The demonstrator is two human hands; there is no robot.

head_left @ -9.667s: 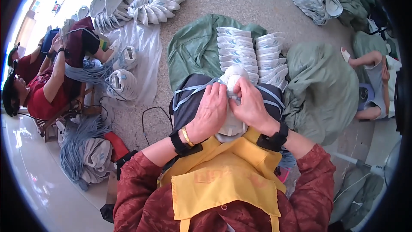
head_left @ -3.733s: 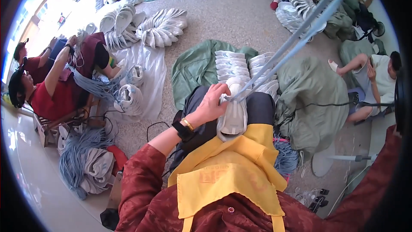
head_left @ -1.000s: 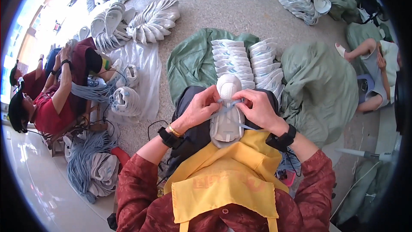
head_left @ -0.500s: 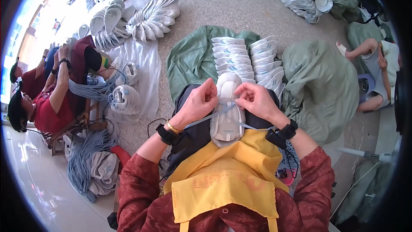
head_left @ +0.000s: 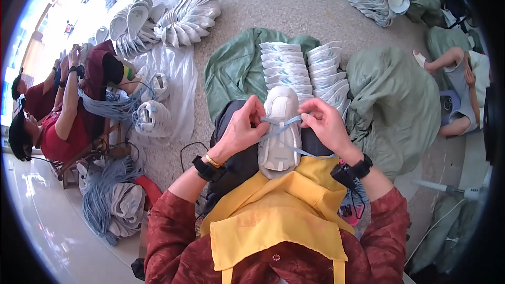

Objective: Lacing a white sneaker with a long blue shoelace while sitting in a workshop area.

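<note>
A white shoe upper point(head_left: 282, 103) lies lengthwise on my lap, its rounded toe pointing away from me. Pale blue shoelace point(head_left: 279, 130) crosses its lacing area, and a length of it trails over the right side. At the upper's left edge, my left hand point(head_left: 245, 126) pinches the lace between thumb and fingers. Opposite it, my right hand point(head_left: 325, 125) has another part of the lace between thumb and forefinger, just off the upper's right edge. The lace stretches between the two hands across the upper. The eyelets are too small to make out.
Beyond my knees, stacked white shoe uppers point(head_left: 284, 66) stand in two rows between green cloth sacks point(head_left: 386, 110). Left of me are blue lace bundles point(head_left: 100, 194) and people in red point(head_left: 60, 126). Another seated person point(head_left: 463, 84) is at right. A yellow apron point(head_left: 273, 218) covers my lap.
My right hand has shifted right, away from the middle of the upper, drawing the lace out between the hands. The left hand stays almost in place, still pinching.
</note>
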